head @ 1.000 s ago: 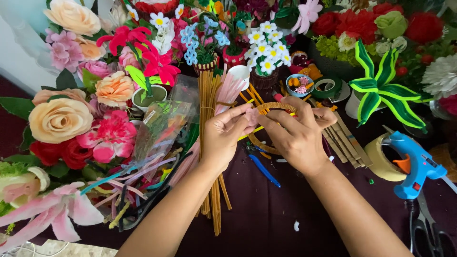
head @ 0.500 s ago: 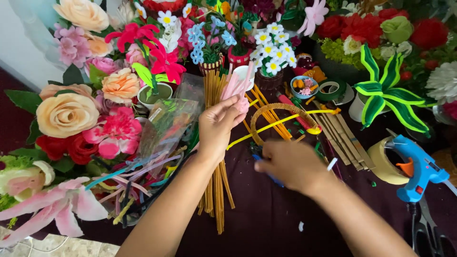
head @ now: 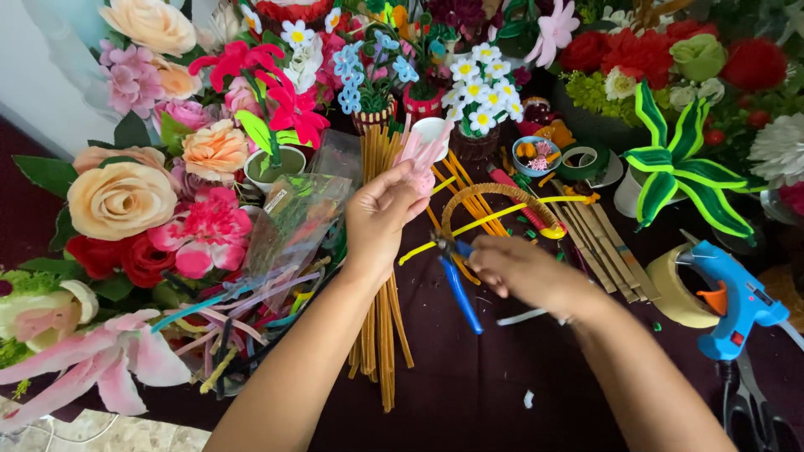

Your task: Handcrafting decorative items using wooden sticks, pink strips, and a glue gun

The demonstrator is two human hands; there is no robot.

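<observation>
My left hand point(head: 381, 216) is raised over a bundle of orange-brown pipe cleaners point(head: 381, 326) and pinches one end of a long yellow pipe cleaner point(head: 502, 215). That strand runs right, across an arched brown pipe-cleaner loop point(head: 494, 192). My right hand point(head: 523, 269) grips small blue-handled cutters point(head: 461, 291). The cutters' jaws point up-left and sit right by the yellow strand, near my left palm. A pink pipe-cleaner flower point(head: 421, 151) shows just beyond my left fingertips.
Artificial flowers point(head: 126, 197) crowd the left and back. A clear bag of mixed pipe cleaners point(head: 293, 222) lies at the left. To the right are wooden sticks point(head: 599, 243), a tape roll point(head: 674, 289), a blue glue gun point(head: 737, 301), scissors point(head: 754, 414) and a green striped plant point(head: 678, 167).
Both hands were together on the brown loop and yellow strand. My right hand dropped to the table, picked up the blue cutters and brought them up to the strand; my left hand kept hold.
</observation>
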